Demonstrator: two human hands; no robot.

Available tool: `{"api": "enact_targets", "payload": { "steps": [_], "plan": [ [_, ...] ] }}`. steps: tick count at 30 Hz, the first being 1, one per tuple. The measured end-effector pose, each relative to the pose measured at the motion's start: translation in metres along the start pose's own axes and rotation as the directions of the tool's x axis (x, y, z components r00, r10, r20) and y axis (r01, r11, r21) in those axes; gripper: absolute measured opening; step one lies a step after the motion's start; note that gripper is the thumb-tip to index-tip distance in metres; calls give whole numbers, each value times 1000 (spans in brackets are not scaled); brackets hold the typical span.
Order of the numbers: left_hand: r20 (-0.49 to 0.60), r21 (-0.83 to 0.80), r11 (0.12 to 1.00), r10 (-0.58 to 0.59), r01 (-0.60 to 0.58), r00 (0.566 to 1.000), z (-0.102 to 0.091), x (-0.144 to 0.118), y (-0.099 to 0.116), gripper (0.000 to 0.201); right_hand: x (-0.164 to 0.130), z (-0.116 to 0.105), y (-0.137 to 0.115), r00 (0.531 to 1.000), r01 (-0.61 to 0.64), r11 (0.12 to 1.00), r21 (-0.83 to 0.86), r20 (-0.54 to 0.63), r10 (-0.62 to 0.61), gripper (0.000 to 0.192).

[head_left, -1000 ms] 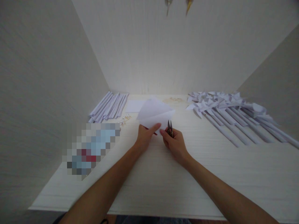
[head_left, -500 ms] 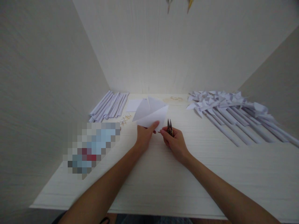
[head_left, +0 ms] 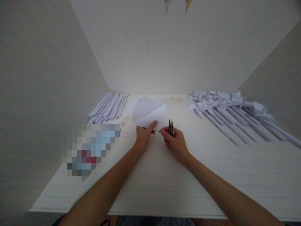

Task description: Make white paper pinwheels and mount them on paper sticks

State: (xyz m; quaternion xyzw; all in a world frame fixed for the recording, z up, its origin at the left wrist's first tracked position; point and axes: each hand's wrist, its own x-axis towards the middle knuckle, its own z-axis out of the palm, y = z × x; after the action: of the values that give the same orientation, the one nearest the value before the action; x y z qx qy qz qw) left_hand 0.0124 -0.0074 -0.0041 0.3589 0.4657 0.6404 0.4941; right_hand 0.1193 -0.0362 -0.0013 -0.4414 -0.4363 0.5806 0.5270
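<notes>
While the left hand [head_left: 143, 137] pinches the near corner of the folded white paper [head_left: 148, 114], the right hand [head_left: 175, 142] is closed around small snips [head_left: 170, 127], blades up, just right of that pinch. Both forearms reach forward. The paper has swung leftward since earlier.

This looks like a small paper-craft station, set up as a booth rather than a lived-in room. A pale wood-grain bench [head_left: 164, 175] is boxed in by plain light panels on the left [head_left: 47, 78], back [head_left: 169, 47] and right. Rolled paper sticks [head_left: 109, 106] lie in a neat bundle at the left rear. A heap of finished paper pinwheels [head_left: 230, 108] on sticks lies at the right. Two more paper shapes hang overhead [head_left: 177, 4].
</notes>
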Motion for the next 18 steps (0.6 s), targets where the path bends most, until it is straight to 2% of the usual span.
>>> {"api": "enact_targets", "payload": {
  "steps": [8, 18],
  "plan": [
    [64, 138, 989, 44, -52, 997, 1, -6, 4, 21, 4, -2, 5, 998, 54, 997, -49, -24, -55, 17],
    [55, 149, 988, 38, -45, 998, 3, -8, 7, 20, 3, -3, 5, 996, 74, 988, -137, -44, -81, 25]
  ]
}}
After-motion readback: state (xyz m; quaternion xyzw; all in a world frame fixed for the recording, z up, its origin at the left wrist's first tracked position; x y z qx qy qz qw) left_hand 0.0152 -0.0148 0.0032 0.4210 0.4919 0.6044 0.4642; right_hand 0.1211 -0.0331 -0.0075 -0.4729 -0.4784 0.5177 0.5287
